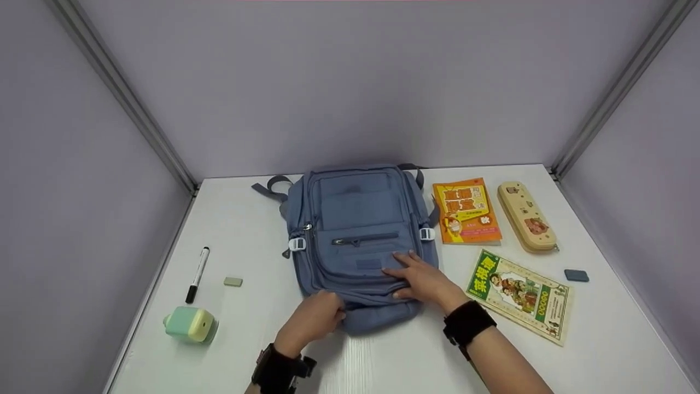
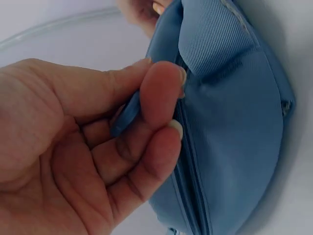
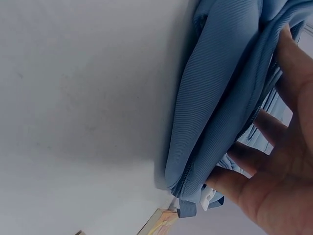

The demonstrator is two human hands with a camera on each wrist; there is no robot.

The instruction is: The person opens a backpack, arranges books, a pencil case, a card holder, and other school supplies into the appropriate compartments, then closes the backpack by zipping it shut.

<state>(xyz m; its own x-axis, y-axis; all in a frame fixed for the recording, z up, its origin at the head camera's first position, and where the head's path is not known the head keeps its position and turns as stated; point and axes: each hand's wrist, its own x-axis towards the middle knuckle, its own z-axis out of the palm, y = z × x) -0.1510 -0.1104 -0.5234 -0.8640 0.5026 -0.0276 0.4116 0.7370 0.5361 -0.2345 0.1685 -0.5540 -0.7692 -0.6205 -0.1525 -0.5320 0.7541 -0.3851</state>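
Note:
A blue backpack lies on its back on the white table, its base towards me. At the lower left edge, my left hand pinches a zipper pull; in the left wrist view a blue pull tab pokes out between the curled fingers, beside a zipper. The metal slider is hidden by the fingertips. My right hand rests with spread fingers on the lower right of the backpack's front. In the right wrist view its fingers press against the fabric near a zipper seam.
On the right lie an orange book, a yellow pencil case, a green and cream book and a blue eraser. To the left are a marker, a green eraser and a green-yellow pencil sharpener.

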